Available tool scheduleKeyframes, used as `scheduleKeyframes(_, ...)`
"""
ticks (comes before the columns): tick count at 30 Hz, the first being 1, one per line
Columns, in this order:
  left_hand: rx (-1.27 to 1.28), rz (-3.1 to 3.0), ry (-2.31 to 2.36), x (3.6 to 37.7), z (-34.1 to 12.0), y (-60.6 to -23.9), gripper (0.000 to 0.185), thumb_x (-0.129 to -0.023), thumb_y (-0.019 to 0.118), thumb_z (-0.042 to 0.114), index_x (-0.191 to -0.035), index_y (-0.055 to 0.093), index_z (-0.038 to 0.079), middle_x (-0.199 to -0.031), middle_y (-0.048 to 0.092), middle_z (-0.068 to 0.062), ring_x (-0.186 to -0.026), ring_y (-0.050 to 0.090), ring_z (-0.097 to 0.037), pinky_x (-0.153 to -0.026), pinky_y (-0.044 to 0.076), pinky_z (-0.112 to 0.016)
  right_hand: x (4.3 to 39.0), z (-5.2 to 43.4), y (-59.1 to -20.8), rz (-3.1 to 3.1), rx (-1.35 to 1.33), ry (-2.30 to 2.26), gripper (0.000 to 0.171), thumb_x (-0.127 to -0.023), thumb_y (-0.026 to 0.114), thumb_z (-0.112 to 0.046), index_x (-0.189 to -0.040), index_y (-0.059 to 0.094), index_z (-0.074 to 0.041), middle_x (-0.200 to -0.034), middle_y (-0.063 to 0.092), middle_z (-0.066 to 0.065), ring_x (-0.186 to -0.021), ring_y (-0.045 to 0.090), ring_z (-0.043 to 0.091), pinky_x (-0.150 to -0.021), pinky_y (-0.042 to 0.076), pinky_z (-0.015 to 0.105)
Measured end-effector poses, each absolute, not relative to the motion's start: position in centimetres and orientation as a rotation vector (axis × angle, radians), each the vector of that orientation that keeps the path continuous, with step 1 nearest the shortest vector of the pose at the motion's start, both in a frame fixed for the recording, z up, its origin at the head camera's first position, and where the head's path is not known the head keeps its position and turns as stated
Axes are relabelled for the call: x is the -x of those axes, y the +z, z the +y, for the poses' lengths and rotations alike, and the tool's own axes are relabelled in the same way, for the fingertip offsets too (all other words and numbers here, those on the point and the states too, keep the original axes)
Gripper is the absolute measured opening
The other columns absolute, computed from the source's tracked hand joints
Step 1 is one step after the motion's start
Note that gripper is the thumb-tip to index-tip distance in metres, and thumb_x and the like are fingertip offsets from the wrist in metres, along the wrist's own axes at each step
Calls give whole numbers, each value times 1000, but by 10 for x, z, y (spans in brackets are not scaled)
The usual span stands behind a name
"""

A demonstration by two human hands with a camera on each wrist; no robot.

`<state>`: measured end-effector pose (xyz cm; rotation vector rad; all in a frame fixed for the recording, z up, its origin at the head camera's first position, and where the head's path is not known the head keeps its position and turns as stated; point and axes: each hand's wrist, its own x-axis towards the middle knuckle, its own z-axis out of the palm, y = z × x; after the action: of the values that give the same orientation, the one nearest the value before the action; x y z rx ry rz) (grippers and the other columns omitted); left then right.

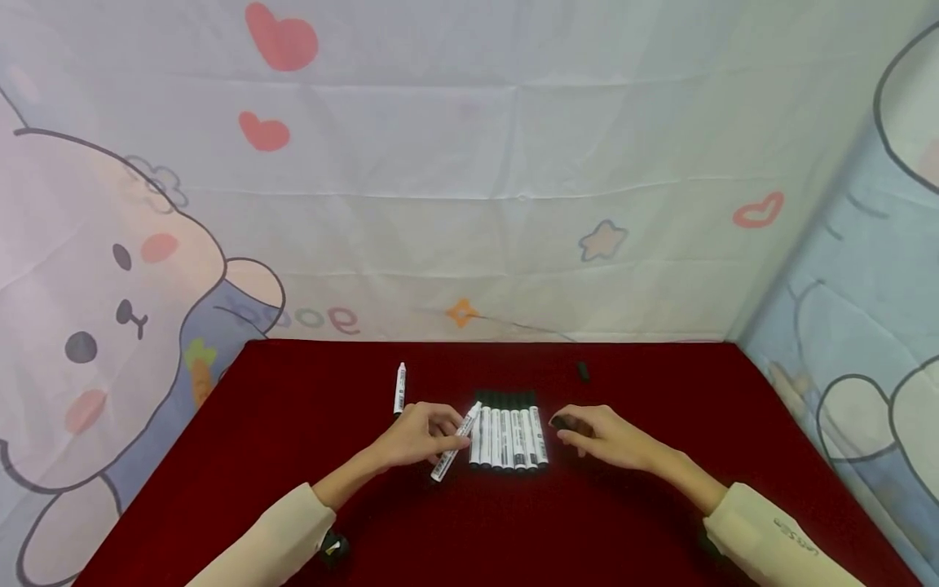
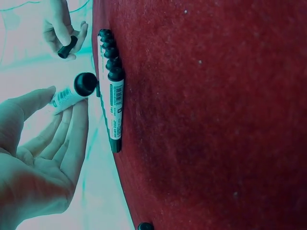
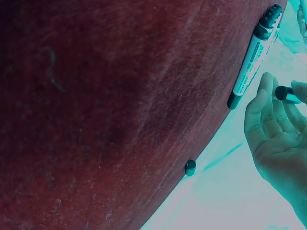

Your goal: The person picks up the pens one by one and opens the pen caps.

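My left hand [image 1: 420,434] pinches a white marker [image 1: 456,444] between thumb and fingers, tilted, its bare white end pointing up and away. The marker's black rear end [image 2: 86,85] faces the left wrist camera. A small black cap [image 3: 287,94] is pinched in my right hand [image 1: 609,436], apart from the marker. Between the hands lies a row of several white markers [image 1: 509,436], side by side, their black caps at the far end. The held marker is just left of this row and partly overlaps it in the head view.
Another white marker [image 1: 400,387] without a cap lies beyond the left hand. A loose black cap [image 1: 583,371] rests toward the back right of the red-covered table [image 1: 645,522]. A printed cloth backdrop [image 1: 440,163] rises behind the table's far edge.
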<state>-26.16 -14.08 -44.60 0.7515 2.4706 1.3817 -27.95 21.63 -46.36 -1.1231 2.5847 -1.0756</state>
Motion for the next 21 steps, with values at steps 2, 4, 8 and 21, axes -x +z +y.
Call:
scheduleKeyframes(2, -719, 2457, 1408, 262, -140, -446, 26, -92, 78, 19, -108, 71, 0, -90, 75, -15, -69, 71, -13, -59, 63, -40, 279, 216, -463, 2576, 1128, -1076, 33, -105, 59, -22, -129, 62, 1, -92, 70, 9, -70, 65, 11, -62, 54, 22)
scheduleKeyframes(4, -681, 2440, 1438, 262, -140, -447, 28, -91, 79, 20, -108, 70, 0, -90, 74, -14, -69, 70, -14, -59, 63, -41, 279, 216, -463, 2566, 1123, -1074, 34, -105, 60, -22, -129, 62, 2, -92, 70, 9, -70, 66, 11, -64, 54, 22)
scheduleKeyframes(8, -609, 2414, 1494, 263, -139, -447, 31, -91, 79, 21, -109, 67, -1, -90, 72, -13, -70, 66, -14, -59, 63, -42, 279, 218, -464, 2555, 1108, -1053, 35, -105, 60, -23, -130, 62, 2, -96, 71, 9, -72, 65, 8, -66, 55, 22)
scheduleKeyframes(21, -458, 2459, 1575, 269, -146, -455, 59, -94, 77, 26, -143, 55, 3, -99, 72, -15, -69, 64, -16, -57, 62, -37, 279, 220, -466, 2545, 1137, -1014, 34, -106, 59, -24, -128, 63, 0, -101, 72, 8, -72, 67, 6, -70, 57, 22)
